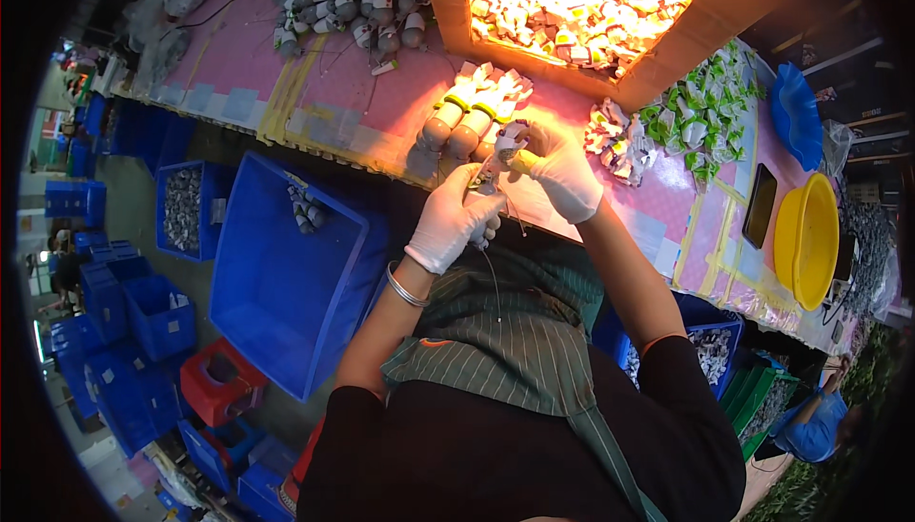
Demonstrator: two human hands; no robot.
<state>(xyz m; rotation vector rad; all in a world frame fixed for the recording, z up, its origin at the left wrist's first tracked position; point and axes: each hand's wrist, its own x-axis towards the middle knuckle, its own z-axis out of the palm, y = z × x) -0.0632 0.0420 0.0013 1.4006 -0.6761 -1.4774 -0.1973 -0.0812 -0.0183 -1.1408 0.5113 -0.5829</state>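
Observation:
My left hand (456, 219), in a white glove, closes around a small grey-and-white part with thin wires; its body is mostly hidden by the fingers. One wire (494, 284) dangles over my apron. My right hand (562, 177), also gloved, pinches a small whitish piece (513, 135) just above the left hand's fingertips. Right behind both hands, at the table's near edge, lie bundled bulb-shaped grey-and-white parts (464, 131) with yellow-green bands. Beside my right hand is a small heap of white pieces (618, 145).
A brightly lit cardboard box (562, 69) of small white pieces stands beyond my hands. Green-and-white parts (701, 107), a phone (760, 205) and a yellow basin (806, 241) lie right. More grey-and-white parts (367, 7) pile far left. A large blue bin (286, 293) sits below left.

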